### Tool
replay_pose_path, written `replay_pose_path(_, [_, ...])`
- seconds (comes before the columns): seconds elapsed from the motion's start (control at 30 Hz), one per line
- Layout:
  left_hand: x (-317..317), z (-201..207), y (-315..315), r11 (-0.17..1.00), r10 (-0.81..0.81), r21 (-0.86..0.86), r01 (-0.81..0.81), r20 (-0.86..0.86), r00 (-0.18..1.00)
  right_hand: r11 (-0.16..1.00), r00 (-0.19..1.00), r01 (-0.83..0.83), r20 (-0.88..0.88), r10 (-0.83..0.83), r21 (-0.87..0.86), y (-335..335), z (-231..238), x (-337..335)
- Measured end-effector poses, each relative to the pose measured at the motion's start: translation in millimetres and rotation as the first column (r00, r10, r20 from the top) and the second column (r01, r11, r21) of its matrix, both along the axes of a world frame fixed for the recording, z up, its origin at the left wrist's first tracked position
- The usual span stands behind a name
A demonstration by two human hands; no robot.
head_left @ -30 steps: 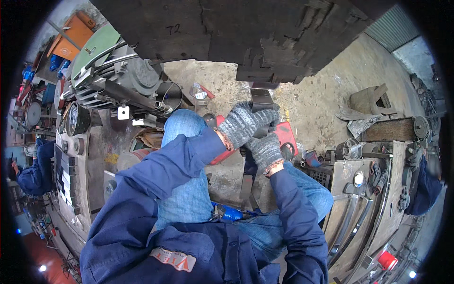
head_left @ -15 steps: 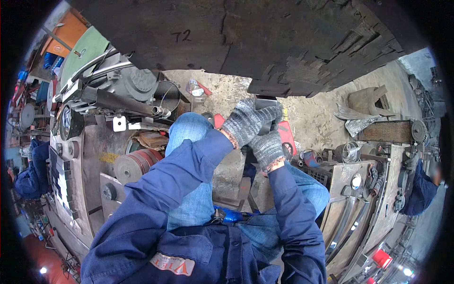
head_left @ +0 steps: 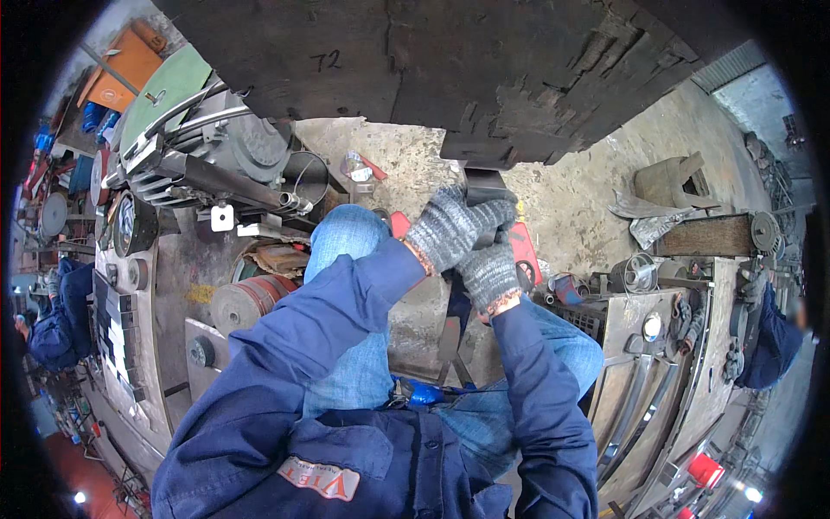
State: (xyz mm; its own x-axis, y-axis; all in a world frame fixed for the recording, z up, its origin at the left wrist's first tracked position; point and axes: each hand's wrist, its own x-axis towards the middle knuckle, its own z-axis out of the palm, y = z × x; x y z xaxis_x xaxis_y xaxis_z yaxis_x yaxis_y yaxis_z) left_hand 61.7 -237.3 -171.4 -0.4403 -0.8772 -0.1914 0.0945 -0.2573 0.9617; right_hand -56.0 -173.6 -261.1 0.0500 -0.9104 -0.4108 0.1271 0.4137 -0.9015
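Observation:
Both my hands wear grey knitted gloves and are close together in front of my knees, below a large dark, worn panel (head_left: 363, 78). My left hand (head_left: 450, 229) has its fingers bent over a dark, smooth metal piece (head_left: 486, 183), which shows beyond the fingers, near the panel's lower edge. Just below and to the right, my right hand (head_left: 491, 272) is closed at the near end of the same piece. The gloves cover much of the piece, so its full shape is hidden.
Abrasive wheels (head_left: 242, 304) stand by my left knee, near a motor-driven machine (head_left: 246, 147). A red tool (head_left: 523, 251) lies beyond my right hand. On the right, a bench (head_left: 635, 346) holds curved metal strips. Other people work at far left (head_left: 65, 316) and far right (head_left: 774, 342).
My hands have dropped very slightly, and more of the metal piece shows between them and the panel. The panel and surroundings have shifted a little in view.

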Motion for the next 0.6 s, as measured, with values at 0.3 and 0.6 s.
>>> replay_pose_path(0.3, [-0.3,18.8,-7.5,0.999,0.002,-0.052,0.006,0.146,0.989,0.98,1.0,-0.004,-0.01,0.002,-0.199,-10.3,1.1,-0.6])
replay_pose_path(0.6, [-9.7,-21.4,-30.2,0.999,0.034,0.026,-0.034,-0.002,0.999,0.804,0.339,-0.594,-0.901,0.27,0.018,-29.7,34.0,-5.0])
